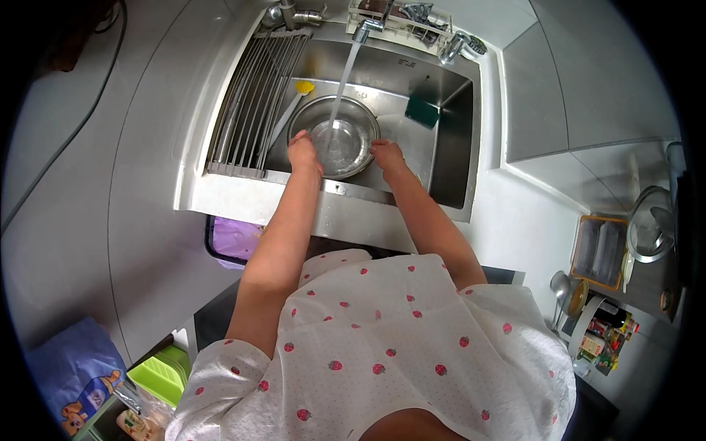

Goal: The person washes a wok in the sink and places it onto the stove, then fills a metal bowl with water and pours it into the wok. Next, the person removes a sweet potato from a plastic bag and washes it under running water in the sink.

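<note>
Best holding the metal bowl [364, 125] level beneath the running water [345, 78]. Facing mouth-up near the front edge of the sink [457, 125]; being round, showing no long axis. Pinching its right rim between nearly closed fingers of the right hand [387, 156]; touching its left rim with the left hand [303, 153], hiding too much to tell finger closure.

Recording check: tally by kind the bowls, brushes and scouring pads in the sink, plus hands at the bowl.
Round silver metal bowl: 1
Pale-handled, yellow-headed brush: 1
Dark green rectangular scouring pad: 1
Bare left hand and right hand: 2
Total: 5

Both arms [276, 235] stretch forward, hands [303, 154] [388, 157] level and apart.
</note>
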Demonstrator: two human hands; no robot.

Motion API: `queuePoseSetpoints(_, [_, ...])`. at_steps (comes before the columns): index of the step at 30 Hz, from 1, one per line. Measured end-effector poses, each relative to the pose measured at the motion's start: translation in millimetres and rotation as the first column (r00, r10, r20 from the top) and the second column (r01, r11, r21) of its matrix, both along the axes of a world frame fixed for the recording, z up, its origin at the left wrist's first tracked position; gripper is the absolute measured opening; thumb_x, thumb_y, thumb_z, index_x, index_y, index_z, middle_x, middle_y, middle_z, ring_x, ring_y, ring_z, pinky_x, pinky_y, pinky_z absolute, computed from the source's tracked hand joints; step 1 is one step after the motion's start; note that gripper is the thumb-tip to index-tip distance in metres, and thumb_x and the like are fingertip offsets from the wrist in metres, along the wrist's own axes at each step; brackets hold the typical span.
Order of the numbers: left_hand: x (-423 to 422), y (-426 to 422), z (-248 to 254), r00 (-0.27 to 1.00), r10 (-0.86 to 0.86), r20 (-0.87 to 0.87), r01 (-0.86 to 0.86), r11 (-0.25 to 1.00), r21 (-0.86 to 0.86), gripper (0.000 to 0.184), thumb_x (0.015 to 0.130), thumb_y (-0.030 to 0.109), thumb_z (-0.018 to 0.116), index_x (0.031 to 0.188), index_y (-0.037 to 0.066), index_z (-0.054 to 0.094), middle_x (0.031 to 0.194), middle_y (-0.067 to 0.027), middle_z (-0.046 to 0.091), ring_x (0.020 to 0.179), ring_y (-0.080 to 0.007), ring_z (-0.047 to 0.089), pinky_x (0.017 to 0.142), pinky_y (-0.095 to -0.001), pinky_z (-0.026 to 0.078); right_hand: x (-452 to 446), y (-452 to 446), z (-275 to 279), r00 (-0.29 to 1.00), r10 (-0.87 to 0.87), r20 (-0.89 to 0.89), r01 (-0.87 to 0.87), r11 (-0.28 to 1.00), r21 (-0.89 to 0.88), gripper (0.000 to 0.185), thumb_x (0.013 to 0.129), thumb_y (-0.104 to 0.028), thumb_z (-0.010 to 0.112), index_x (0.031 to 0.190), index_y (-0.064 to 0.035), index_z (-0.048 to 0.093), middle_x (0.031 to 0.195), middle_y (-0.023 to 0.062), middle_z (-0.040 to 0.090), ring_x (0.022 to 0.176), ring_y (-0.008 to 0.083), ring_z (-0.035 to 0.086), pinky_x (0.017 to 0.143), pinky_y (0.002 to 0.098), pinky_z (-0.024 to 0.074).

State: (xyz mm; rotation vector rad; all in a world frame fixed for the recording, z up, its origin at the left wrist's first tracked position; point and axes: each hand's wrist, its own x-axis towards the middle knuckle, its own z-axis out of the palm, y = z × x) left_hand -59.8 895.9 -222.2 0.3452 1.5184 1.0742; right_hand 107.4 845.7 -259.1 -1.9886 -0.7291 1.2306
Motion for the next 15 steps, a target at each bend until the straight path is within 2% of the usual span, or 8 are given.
queuePoseSetpoints(7, [1.5,1.0,-0.4,1.0,0.013,0.003,-0.013,1.0,0.004,0.029,0.075,0.009,0.045,0.1,0.017,0.058,0.084,0.0019,0.05,0.074,-0.0121,0.041,0.067,-0.0336,0.031,-2.5,0.5,7.4,1.0,0.019,-0.005,-0.019,1.0,-0.003,0.031,0.071,-0.011,0.06,0.101,-0.0035,0.059,0.095,0.0107,0.059,0.088,0.02,0.052,0.075,0.0312,0.0399])
queuePoseSetpoints(10, [-1.4,3.9,-5.0,1.0,0.004,-0.004,-0.004,1.0,0.004,0.028,0.074,0.01,0.047,0.099,0.017,0.058,0.081,0.0024,0.049,0.071,-0.0115,0.04,0.064,-0.0318,0.03,-5.6,-1.2,14.2,0.998,-0.042,-0.054,0.042,0.999,-0.001,0.031,0.072,-0.011,0.06,0.102,-0.0034,0.059,0.095,0.0107,0.059,0.088,0.0199,0.052,0.075,0.0307,0.0399])
queuePoseSetpoints(15, [-2.8,6.7,-6.9,1.0,0.007,-0.008,-0.007,1.0,-0.011,0.026,0.074,0.01,0.048,0.096,0.018,0.058,0.075,0.0037,0.047,0.066,-0.0104,0.039,0.058,-0.0292,0.029,-4.0,4.1,2.1,1.0,0.017,-0.011,-0.017,1.0,-0.025,0.031,0.072,-0.011,0.06,0.102,-0.0035,0.059,0.097,0.0114,0.059,0.09,0.0204,0.053,0.076,0.0309,0.0401])
